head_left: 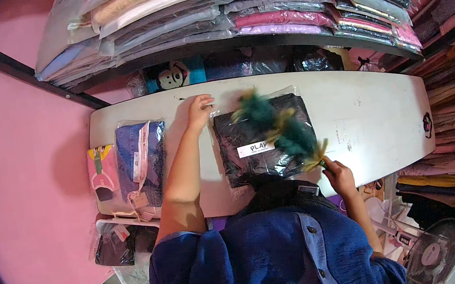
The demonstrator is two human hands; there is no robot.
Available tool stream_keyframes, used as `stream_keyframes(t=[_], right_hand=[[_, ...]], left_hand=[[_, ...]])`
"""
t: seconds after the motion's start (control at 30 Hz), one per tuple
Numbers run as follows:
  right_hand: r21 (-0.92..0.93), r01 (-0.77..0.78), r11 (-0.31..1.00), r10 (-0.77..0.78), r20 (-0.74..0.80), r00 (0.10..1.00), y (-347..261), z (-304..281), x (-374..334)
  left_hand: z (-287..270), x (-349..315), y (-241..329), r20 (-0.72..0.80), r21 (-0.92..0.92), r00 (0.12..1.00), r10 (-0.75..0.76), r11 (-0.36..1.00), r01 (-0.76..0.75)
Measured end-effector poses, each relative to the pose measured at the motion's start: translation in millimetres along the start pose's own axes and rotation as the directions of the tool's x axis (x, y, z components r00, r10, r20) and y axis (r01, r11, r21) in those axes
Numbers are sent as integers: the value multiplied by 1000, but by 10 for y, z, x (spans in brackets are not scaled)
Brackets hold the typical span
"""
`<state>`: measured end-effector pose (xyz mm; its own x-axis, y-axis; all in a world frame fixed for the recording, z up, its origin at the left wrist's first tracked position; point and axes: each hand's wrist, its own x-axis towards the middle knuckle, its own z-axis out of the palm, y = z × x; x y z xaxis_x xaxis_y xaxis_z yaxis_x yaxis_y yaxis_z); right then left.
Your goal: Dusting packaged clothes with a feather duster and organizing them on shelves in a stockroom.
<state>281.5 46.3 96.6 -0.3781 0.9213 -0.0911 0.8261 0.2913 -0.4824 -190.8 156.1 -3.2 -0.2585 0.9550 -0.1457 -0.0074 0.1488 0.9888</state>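
Observation:
A folded black garment in a clear plastic bag (237, 169), with a white label across it, lies flat on the white table. My right hand (340, 177) is closed around the handle of a feather duster (297, 138). Its green and yellow plumes, blurred, stretch across the right part of the bag and hide some of it. At the bag's far left corner is my left hand (200, 112), its fingers bent and apparently pinching the plastic edge. Left of that forearm lie a bagged pair of blue jeans (127, 150) with a striped strap and a pink bagged garment (103, 177).
A dark shelf (191, 49) stacked with bagged clothes hangs over the table's far edge. Folded garments (438, 112) fill racks at the right. A fan (436, 252) stands at the lower right, and a white chair (130, 277) with a dark bagged item is at the lower left.

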Motion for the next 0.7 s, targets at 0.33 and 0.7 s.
stream_keyframes(t=[0.33, 0.7], right_hand=[[-121, -250, 961, 228, -171, 959, 203, 31, 122], [-26, -124, 992, 116, -208, 971, 427, 47, 219]], left_hand=[[-229, -1431, -174, -274, 125, 961, -32, 990, 68], [131, -2696, -241, -160, 215, 951, -264, 931, 295]])
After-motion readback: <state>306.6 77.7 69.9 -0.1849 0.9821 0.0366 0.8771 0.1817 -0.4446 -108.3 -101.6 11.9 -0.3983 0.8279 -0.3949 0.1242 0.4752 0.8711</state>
